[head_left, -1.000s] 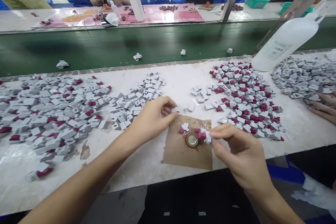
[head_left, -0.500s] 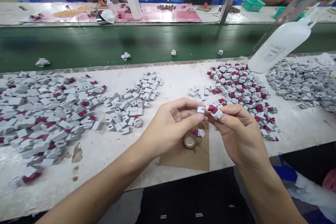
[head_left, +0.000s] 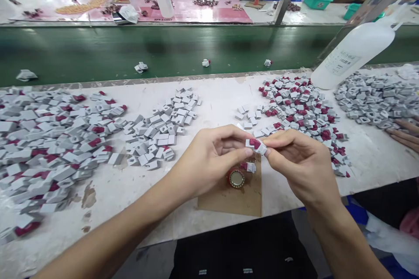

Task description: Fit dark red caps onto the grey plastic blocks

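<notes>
My left hand (head_left: 214, 152) pinches a small light-grey plastic block (head_left: 248, 143) between thumb and fingers. In my right hand (head_left: 296, 161), thumb and forefinger grip a grey-and-maroon plastic piece (head_left: 261, 148). The two parts meet between my fingertips, the maroon portion against the grey block; how deep it sits is hidden. Below my hands lies a brown board (head_left: 229, 204) bearing a small crimped metal cap (head_left: 236, 178) and another grey-and-maroon piece (head_left: 250, 167).
Piles of grey and maroon pieces (head_left: 62, 139) cover the left; a mixed pile (head_left: 301, 104) and a grey pile (head_left: 376, 96) lie right. A tilted white bottle (head_left: 355, 54) stands between them. Another person's hand (head_left: 406, 133) touches the grey pile. Beyond runs a green conveyor (head_left: 180, 45) carrying several pieces.
My hands have brought the grey block and the grey-and-maroon piece from apart into contact. Pieces on the conveyor have shifted left. Another person's hand has appeared at the right edge.
</notes>
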Available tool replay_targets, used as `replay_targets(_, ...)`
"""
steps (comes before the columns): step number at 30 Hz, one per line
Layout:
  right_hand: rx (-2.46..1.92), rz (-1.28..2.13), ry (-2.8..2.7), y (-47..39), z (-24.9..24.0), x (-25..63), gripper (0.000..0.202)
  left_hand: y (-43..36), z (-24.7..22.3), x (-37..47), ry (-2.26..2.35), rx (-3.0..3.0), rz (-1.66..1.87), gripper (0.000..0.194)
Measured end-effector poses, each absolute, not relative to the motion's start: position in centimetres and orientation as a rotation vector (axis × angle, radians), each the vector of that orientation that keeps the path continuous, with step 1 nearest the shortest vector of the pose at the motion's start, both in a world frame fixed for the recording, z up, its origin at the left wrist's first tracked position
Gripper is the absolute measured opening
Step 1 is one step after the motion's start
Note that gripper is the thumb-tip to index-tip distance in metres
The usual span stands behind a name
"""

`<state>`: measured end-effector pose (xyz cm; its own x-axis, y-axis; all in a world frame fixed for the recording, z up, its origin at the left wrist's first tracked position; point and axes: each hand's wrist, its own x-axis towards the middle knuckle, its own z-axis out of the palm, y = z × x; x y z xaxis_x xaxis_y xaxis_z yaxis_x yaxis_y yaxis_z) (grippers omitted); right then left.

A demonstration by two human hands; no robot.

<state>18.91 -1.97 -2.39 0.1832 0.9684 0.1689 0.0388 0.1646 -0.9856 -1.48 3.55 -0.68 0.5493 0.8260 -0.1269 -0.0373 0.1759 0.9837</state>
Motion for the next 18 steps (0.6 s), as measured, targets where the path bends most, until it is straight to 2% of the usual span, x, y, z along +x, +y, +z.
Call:
replay_targets(7,-1.060,1.034,-1.311,-0.4,-1.9,18.9,0.034,5.1,0.2,-2.8,0.781,1.249,0.648,0.012)
replay_targets(14,-1.114,1.058,-1.475,1.4,-0.5,17.8,0.023,7.2,0.9,-5.4,0.805,1.328,0.613,0.013)
replay_targets(17,-1.189,1.069,-1.643,5.9,0.5,17.0,0.014,10.1,0.8,-7.1,0.878,1.461,0.643,0.015)
replay_targets(18,-1.235,1.040,-1.739,8.3,0.7,16.6,0.017,11.6,0.8,-7.7,0.945,1.509,0.663,0.015)
